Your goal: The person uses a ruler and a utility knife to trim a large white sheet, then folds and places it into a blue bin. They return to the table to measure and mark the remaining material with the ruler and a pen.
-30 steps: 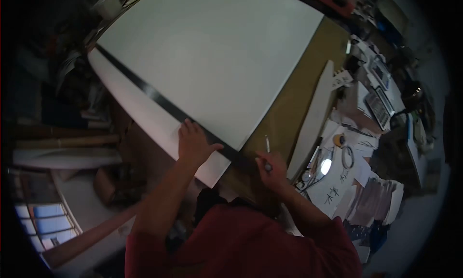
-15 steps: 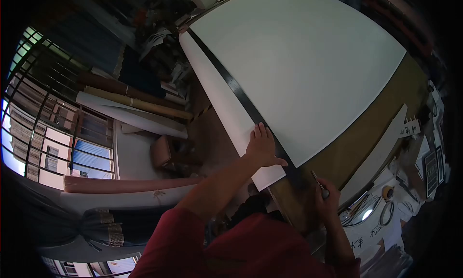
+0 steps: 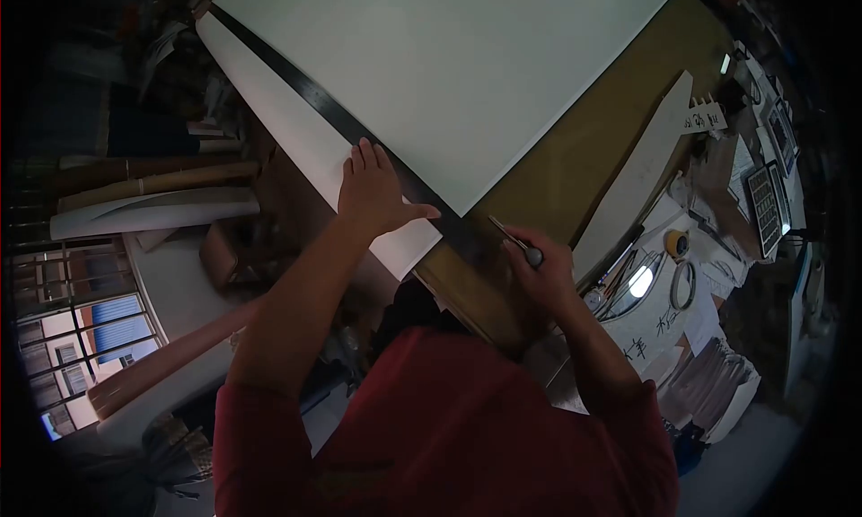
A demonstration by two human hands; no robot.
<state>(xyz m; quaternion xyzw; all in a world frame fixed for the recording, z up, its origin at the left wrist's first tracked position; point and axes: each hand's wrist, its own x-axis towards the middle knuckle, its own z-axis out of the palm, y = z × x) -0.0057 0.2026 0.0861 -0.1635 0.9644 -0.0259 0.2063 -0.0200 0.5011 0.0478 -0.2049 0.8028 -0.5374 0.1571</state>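
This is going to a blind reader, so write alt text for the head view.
A person's left hand lies flat on a large white sheet, thumb across a long black straightedge laid over it, while the right hand grips a thin metal tool at the straightedge's near end. The sheet lies on a brown board.

A cluttered workshop: a big worktable (image 3: 575, 149), stored paper rolls (image 3: 144, 214), scattered tools (image 3: 628, 279).
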